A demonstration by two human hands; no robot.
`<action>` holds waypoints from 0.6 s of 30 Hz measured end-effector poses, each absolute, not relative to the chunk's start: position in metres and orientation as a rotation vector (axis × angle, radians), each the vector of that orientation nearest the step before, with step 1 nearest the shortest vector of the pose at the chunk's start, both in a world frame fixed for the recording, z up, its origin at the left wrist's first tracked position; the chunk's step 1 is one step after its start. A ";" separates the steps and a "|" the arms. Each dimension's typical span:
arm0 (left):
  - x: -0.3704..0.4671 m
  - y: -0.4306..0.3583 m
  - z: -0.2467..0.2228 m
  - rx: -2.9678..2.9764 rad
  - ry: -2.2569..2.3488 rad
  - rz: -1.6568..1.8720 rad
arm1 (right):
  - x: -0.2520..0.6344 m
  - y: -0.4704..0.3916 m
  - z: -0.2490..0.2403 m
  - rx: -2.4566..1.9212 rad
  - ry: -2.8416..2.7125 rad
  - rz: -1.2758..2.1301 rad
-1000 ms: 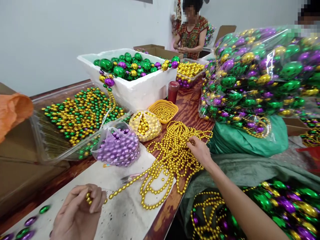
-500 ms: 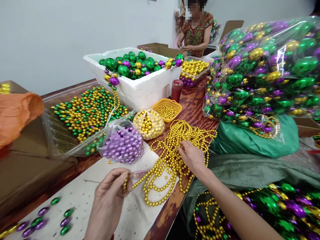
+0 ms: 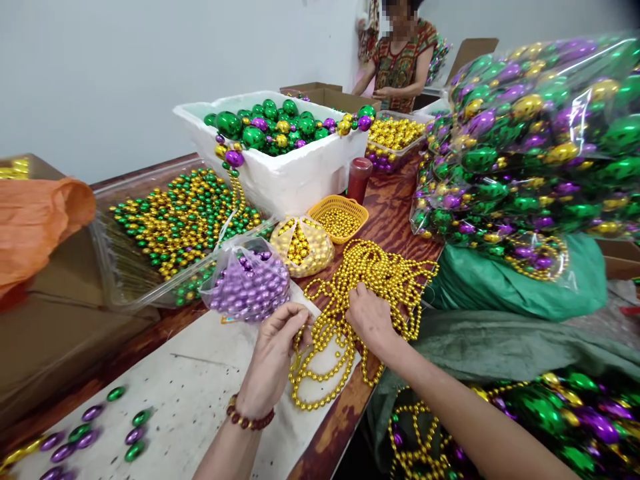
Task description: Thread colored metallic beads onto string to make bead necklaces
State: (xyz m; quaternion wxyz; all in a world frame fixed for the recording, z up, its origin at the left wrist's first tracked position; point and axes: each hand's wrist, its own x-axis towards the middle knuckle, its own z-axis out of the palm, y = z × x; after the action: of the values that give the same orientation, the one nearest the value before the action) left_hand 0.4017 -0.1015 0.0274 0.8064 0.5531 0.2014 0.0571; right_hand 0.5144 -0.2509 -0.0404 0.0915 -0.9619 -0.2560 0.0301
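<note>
A tangled heap of gold bead strands lies on the wooden table, with loops hanging toward the front edge. My left hand, a bead bracelet on its wrist, pinches part of a gold strand at the heap's left side. My right hand is curled into the middle of the heap, its fingers closed on gold strands; the fingertips are partly hidden among beads. Just behind my left hand sit a clear bag of purple beads and a bag of gold beads.
A yellow basket, a red-brown jar and a white foam box stand farther back. At left is a clear bin of green and gold beads. Large bagged beads rise at right. Loose beads lie front left. Another person works behind.
My left hand has moved right, closer to the heap, and the strand from it is less stretched. My right hand has shifted slightly left within the gold strands.
</note>
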 end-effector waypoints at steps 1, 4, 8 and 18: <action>0.404 -0.102 0.026 1.176 0.426 0.103 | 0.516 -0.253 -0.039 -2.830 -0.763 0.094; 0.415 -0.106 0.018 1.163 0.402 0.026 | 0.525 -0.263 -0.033 -2.723 -0.770 0.106; 0.434 -0.115 -0.002 1.133 0.385 -0.076 | 0.540 -0.281 -0.027 -2.557 -0.759 0.169; 0.470 -0.144 -0.057 1.108 0.322 -0.076 | 0.532 -0.275 -0.007 -2.537 -0.749 0.165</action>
State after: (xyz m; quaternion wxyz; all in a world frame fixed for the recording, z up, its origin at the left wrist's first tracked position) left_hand 0.4701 -0.1444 -0.0566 0.8376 0.5234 0.1521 -0.0359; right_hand 0.5318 -0.2749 -0.0075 0.2429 -0.9285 -0.2742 0.0602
